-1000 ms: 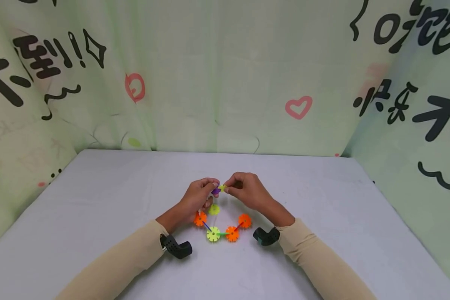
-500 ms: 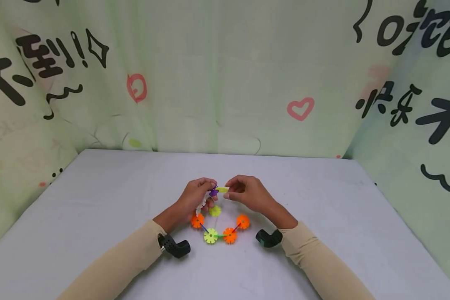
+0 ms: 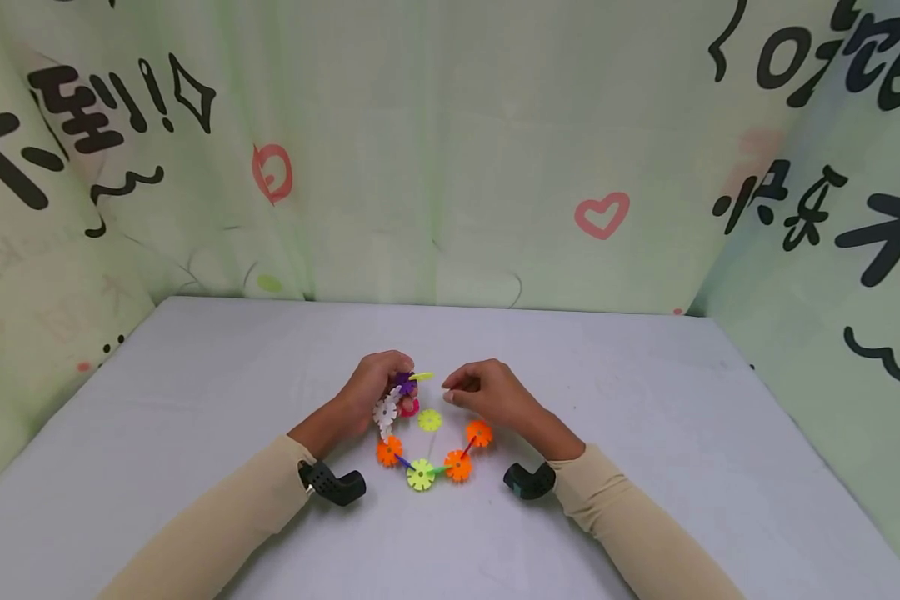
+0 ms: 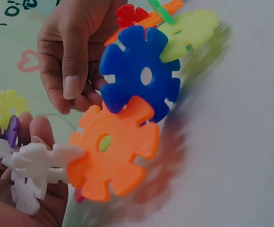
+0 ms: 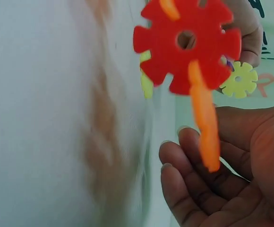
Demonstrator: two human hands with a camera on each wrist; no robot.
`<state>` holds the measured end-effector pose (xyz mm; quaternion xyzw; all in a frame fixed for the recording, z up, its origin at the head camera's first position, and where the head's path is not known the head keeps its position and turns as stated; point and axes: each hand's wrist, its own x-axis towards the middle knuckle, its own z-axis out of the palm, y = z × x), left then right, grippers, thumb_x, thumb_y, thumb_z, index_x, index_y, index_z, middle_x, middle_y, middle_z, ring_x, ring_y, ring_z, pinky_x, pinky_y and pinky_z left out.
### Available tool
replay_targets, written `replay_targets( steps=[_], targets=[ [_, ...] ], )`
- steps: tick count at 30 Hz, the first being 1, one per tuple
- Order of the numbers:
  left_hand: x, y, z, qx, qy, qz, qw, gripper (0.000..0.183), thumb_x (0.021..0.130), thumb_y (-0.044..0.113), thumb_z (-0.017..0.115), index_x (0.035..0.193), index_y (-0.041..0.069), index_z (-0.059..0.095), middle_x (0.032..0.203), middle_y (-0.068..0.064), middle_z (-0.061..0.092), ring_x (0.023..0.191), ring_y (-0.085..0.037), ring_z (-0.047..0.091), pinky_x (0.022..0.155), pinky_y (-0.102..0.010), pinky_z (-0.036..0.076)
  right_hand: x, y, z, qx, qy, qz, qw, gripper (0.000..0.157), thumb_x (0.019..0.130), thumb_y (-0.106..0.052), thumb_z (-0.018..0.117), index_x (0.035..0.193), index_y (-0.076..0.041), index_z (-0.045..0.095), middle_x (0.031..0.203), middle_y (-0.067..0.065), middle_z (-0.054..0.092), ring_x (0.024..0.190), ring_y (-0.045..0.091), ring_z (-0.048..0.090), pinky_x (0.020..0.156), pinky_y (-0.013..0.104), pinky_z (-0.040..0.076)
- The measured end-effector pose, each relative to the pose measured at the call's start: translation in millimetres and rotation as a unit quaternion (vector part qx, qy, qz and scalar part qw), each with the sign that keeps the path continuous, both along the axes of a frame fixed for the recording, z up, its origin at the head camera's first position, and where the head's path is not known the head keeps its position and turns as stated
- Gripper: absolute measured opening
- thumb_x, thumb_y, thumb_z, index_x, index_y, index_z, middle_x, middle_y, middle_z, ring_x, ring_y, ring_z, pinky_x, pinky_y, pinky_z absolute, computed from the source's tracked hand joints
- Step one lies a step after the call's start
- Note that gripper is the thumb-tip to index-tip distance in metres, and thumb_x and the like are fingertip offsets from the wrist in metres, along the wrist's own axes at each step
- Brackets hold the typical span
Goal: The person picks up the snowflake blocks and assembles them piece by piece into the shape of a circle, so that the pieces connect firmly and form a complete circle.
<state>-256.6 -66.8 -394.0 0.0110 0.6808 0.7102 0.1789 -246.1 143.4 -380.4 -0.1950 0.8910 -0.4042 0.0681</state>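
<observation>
In the head view my left hand [image 3: 363,392] grips one end of a chain of interlocking notched plastic discs. A purple disc [image 3: 405,384] shows at the fingers, with a yellow disc [image 3: 422,377] slotted into it. White discs [image 3: 385,412] run down to an orange disc [image 3: 389,452]. Past it come a blue disc [image 4: 120,66], a yellow-green disc [image 3: 421,475], a green one, and more orange discs [image 3: 457,466] joined by a red disc [image 5: 160,38]. My right hand [image 3: 492,387] hovers beside the yellow disc, apart from it, fingers loosely bent and holding nothing.
A loose yellow disc [image 3: 430,419] lies on the white table [image 3: 607,375] inside the chain's curve. A pink disc [image 3: 411,408] shows just below my left fingers. Printed curtains [image 3: 435,167] hang behind the table and on both sides.
My right hand has let go of the yellow disc, which stays on the purple one. My left hand has moved left and toward me with the chain, uncovering the white and pink discs.
</observation>
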Motion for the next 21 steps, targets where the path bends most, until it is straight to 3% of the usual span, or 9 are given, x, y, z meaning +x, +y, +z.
replay_targets(
  steps=[7,15,21],
  targets=[
    [2.4,-6,-0.1,0.01,-0.009,-0.026,0.9996,0.047,0.096,0.022,0.037,0.132,0.001,0.057,0.083,-0.008,0.054,0.058,-0.016,0.05,0.059,-0.023,0.047,1.0,-7,-5.1,0.019,-0.005,0.035,0.999,0.013,0.093,-0.01,0.065,0.101,-0.004,0.073,0.093,0.0,0.069,0.083,0.014,0.06,0.075,0.026,0.051],
    [3.1,-12,1.2,0.012,-0.039,-0.042,0.9983,0.05,0.098,0.038,0.051,0.128,-0.003,0.056,0.059,-0.005,0.052,0.044,-0.014,0.053,0.05,-0.024,0.05,3.7,-15,-5.1,0.035,-0.023,0.05,0.998,0.015,0.089,-0.006,0.069,0.104,-0.003,0.073,0.095,0.0,0.067,0.084,0.015,0.058,0.078,0.028,0.05],
    [5.4,-11,-3.0,-0.016,-0.018,-0.041,0.9989,0.045,0.099,0.034,0.056,0.118,-0.007,0.06,0.059,-0.005,0.053,0.044,-0.013,0.052,0.049,-0.023,0.049,4.4,-21,-6.6,0.079,-0.028,0.063,0.994,0.023,0.084,-0.008,0.074,0.107,-0.004,0.073,0.096,-0.001,0.064,0.081,0.015,0.055,0.072,0.027,0.048]
  ],
)
